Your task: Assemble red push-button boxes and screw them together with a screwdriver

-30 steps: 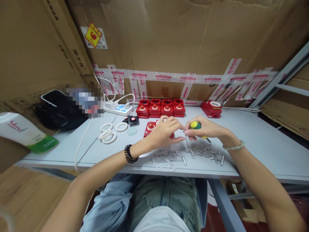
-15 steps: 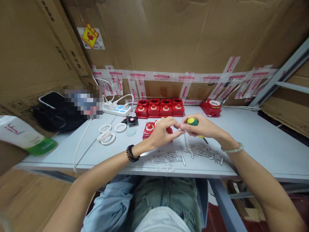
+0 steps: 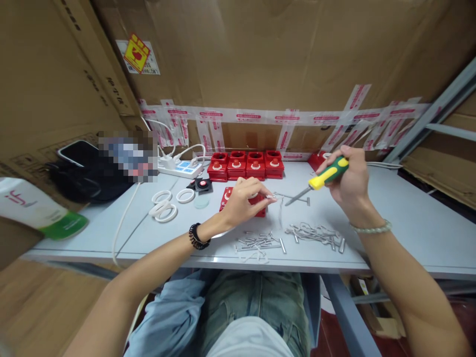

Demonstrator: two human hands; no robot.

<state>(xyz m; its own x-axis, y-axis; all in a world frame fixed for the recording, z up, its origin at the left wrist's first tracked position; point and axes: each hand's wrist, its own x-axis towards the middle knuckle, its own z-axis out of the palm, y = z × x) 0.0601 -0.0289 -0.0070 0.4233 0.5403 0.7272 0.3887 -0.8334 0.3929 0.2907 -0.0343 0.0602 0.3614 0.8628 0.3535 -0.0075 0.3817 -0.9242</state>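
Note:
My left hand [image 3: 248, 199] pinches the end of a thin metal piece [image 3: 292, 197] with a short crossbar at its far end, over a red housing [image 3: 227, 196] that it partly covers. To the right, my right hand [image 3: 349, 178] is raised and wrapped round a green and yellow screwdriver [image 3: 329, 172], its shaft angled down to the left near the metal piece. Small metal pins [image 3: 258, 242] lie in a pile below my left hand. Beside them is a second pile of metal pieces with cords [image 3: 316, 234].
Red housings [image 3: 246, 166] stand in a row at the back, with another [image 3: 317, 160] behind my right hand. White rings [image 3: 163, 208], a black part [image 3: 203, 185], a power strip [image 3: 184, 169] and a white-green tube [image 3: 42, 208] are on the left.
My right hand has moved away from my left hand, to the right and up, turning the screwdriver so its shaft points down-left. The metal piece now shows extending from my left fingers.

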